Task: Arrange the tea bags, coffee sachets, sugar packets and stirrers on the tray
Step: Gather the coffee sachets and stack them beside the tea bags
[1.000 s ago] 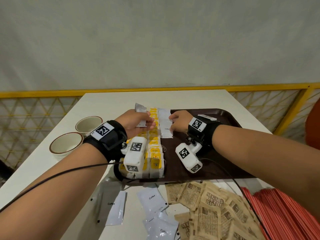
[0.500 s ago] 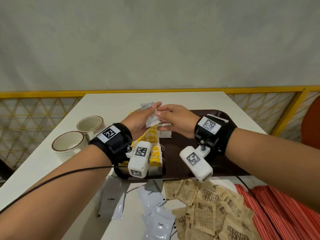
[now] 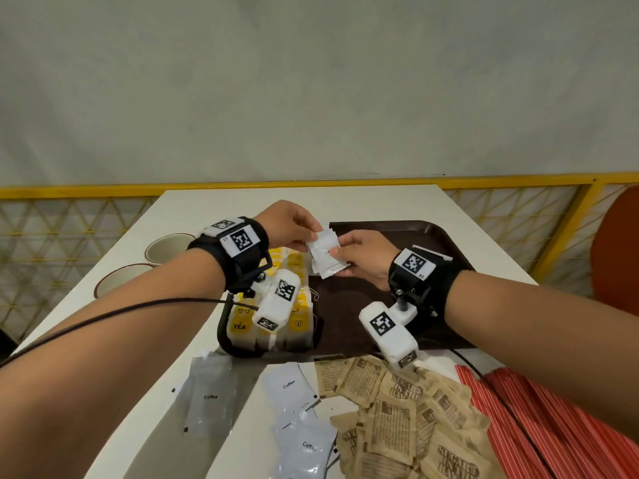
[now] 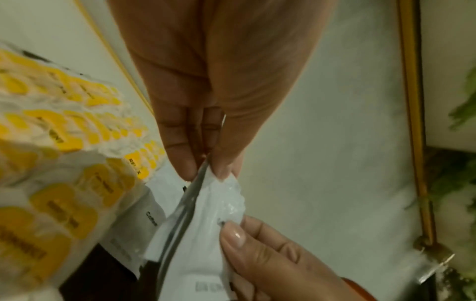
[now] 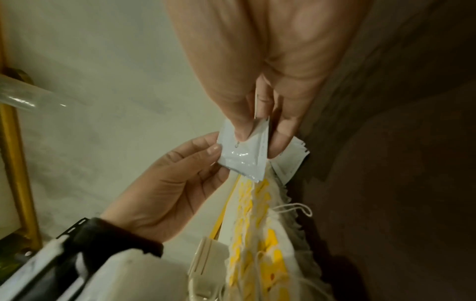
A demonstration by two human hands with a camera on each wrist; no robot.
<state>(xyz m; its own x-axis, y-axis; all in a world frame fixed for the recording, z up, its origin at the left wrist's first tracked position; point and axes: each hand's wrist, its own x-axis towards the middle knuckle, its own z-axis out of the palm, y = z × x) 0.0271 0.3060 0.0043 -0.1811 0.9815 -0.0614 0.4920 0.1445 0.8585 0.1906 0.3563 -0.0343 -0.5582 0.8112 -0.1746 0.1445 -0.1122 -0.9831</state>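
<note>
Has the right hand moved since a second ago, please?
Yes. The right hand has lifted off the tray and come toward the left hand; both now pinch a coffee sachet above the tea bags.

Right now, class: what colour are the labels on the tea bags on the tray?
Yellow, on white tea bags; clearest in the head view.

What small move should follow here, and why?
Probably lower the coffee sachet, pinched by the left hand and right hand, onto the brown tray beside the tea bags. It hangs above the tray; more sachets wait on the table.
</note>
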